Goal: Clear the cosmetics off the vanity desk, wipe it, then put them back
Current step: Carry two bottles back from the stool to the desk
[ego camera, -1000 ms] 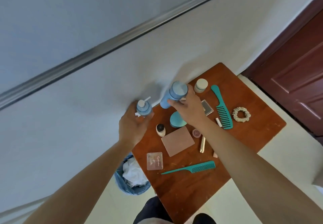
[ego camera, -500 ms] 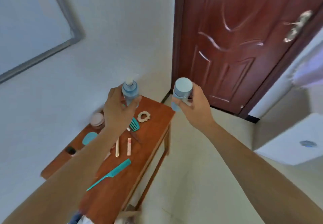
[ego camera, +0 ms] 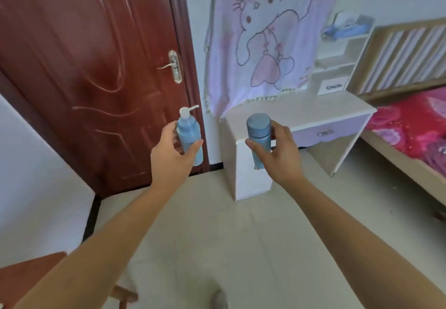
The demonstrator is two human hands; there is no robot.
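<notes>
My left hand (ego camera: 172, 161) grips a blue pump bottle (ego camera: 189, 135) with a white pump head, held upright in the air. My right hand (ego camera: 277, 156) grips a blue capped bottle (ego camera: 259, 137), also upright. Both are held out in front of me above the tiled floor. Ahead stands a white vanity desk (ego camera: 299, 113) with a lilac drawer front, its top bare. A corner of the brown wooden table (ego camera: 24, 277) shows at the bottom left; the other cosmetics on it are out of view.
A dark red door (ego camera: 91, 72) with a metal handle is at the left. A pink cartoon cloth (ego camera: 263, 36) hangs over the desk's back. White shelves (ego camera: 337, 65) rise at the desk's right. A bed with a red cover (ego camera: 415, 125) lies at the right.
I have lifted both bottles off the brown table and turned right. The view swung from the table past the door to the white vanity desk and bed.
</notes>
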